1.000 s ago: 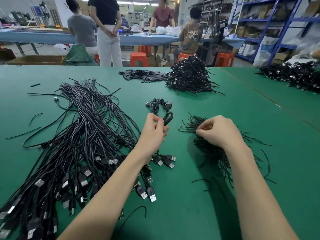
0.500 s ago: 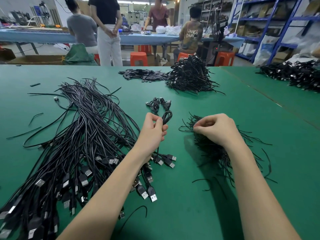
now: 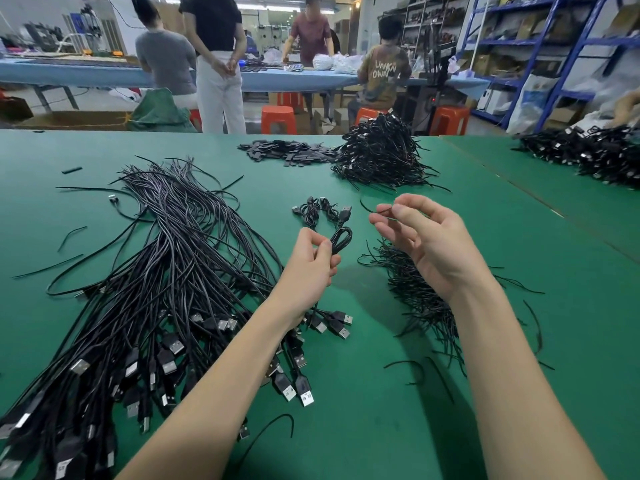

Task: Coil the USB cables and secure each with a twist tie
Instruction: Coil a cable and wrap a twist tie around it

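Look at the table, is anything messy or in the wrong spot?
A few stray ties: one lies alone near the front, others sit left of the cables, away from the tie pile. Nothing looks broken.

One camera sits on my head, looking forward and down over the green table [image 3: 363, 427]. My forearms reach in from the bottom edge, close to the lens; the wide angle also takes in the workshop beyond the table's far edge.

Pretty bright, even overhead light, with soft forearm shadows on the green worktop [image 3: 346, 427]. Wide-angle lens bends the edges, and the background's a bit soft.
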`<action>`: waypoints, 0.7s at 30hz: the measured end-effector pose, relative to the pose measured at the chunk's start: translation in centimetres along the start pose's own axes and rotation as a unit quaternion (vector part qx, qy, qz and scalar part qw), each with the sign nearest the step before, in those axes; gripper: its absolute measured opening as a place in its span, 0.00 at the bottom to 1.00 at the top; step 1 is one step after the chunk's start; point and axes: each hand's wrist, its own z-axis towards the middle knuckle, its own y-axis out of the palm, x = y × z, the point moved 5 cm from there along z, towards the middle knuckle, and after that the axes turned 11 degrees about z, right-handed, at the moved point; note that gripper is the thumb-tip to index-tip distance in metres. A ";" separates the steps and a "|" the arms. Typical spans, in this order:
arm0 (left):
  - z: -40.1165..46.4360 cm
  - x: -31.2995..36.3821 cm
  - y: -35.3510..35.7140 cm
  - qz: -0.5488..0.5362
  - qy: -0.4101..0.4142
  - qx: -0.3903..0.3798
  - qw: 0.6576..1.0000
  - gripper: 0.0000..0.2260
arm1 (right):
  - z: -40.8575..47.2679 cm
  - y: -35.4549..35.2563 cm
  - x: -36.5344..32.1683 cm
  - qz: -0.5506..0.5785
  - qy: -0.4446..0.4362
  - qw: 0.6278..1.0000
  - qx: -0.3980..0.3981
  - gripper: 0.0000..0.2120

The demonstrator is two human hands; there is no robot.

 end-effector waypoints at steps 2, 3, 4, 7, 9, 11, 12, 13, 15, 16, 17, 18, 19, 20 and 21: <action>-0.1 0.2 0.1 0.017 0.009 0.000 1.000 0.07 | 0.1 0.3 0.4 0.008 0.007 1.000 -0.010 0.06; -0.1 0.4 0.1 0.023 0.016 -0.001 1.000 0.07 | 0.1 0.4 0.7 0.002 0.009 1.000 -0.017 0.07; -0.2 0.6 0.2 0.026 0.024 -0.003 0.999 0.07 | 0.1 0.5 1.0 -0.008 0.013 1.000 -0.024 0.07; -0.1 0.9 0.4 0.031 0.043 -0.010 0.999 0.07 | 0.1 1.0 2.0 -0.070 0.014 0.997 -0.035 0.08; -0.1 0.9 0.4 0.038 0.047 -0.006 0.998 0.07 | 0.0 1.4 2.6 -0.124 0.006 0.992 -0.036 0.07; 0.0 0.8 0.3 0.051 0.051 -0.001 0.997 0.07 | 0.0 1.6 3.1 -0.162 -0.003 0.986 -0.030 0.06; 0.0 0.8 0.2 0.057 0.053 0.001 0.997 0.08 | 0.1 1.6 3.2 -0.178 -0.007 0.984 -0.025 0.06; 0.0 0.8 0.1 0.063 0.056 0.003 0.996 0.08 | 0.1 1.6 3.3 -0.193 -0.009 0.981 -0.021 0.06; 0.0 1.0 -0.1 0.068 0.058 0.005 0.996 0.08 | 0.2 1.5 3.3 -0.211 -0.006 0.977 -0.016 0.05; 0.0 1.1 -0.2 0.069 0.058 0.004 0.996 0.08 | 0.2 1.5 3.4 -0.212 -0.003 0.977 -0.014 0.05; 0.0 1.2 -0.2 0.070 0.057 0.003 0.996 0.08 | 0.2 1.4 3.4 -0.210 0.001 0.978 -0.012 0.05; 0.0 1.4 -0.2 0.069 0.055 0.000 0.996 0.08 | 0.2 1.4 3.4 -0.207 0.003 0.978 -0.009 0.05; 0.0 1.5 -0.2 0.067 0.053 -0.003 0.996 0.08 | 0.2 1.3 3.4 -0.203 0.006 0.979 -0.005 0.05; 0.0 1.6 -0.2 0.068 0.053 -0.006 0.996 0.07 | 0.2 1.2 3.4 -0.200 0.010 0.980 -0.001 0.04; -0.1 1.7 -0.2 0.074 0.054 -0.006 0.996 0.08 | 0.2 1.2 3.5 -0.201 0.013 0.979 0.003 0.04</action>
